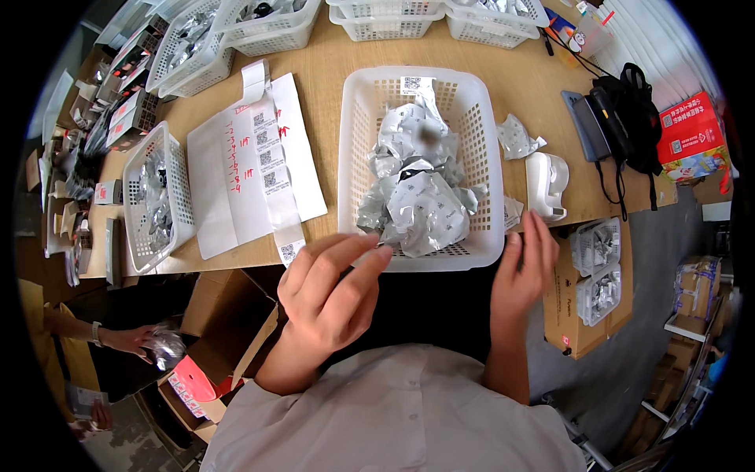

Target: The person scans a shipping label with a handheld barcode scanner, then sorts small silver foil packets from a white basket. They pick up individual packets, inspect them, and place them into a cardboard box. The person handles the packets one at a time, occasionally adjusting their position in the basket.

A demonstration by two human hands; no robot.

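Note:
A white perforated plastic basket (493,157) stands at the table's front, holding several crumpled silver foil packets (429,212). One upright packet inside carries a white code label (412,85). My left hand (330,291) hovers by the basket's front left corner, fingers loosely bent and apart, with nothing seen in them. At the front right corner, my right hand (525,271) is raised with fingers stretched and thumb apart, close to the basket's rim. A small printed scrap (513,212) lies just beyond its fingertips.
Left of the basket, a strip of code labels (271,157) lies on white sheets (216,204) with red handwriting. A white tape dispenser (546,185) and a foil packet (517,138) lie to the right. More baskets (385,27) line the back. A co-worker's hand (130,340) holds a clear bag at lower left.

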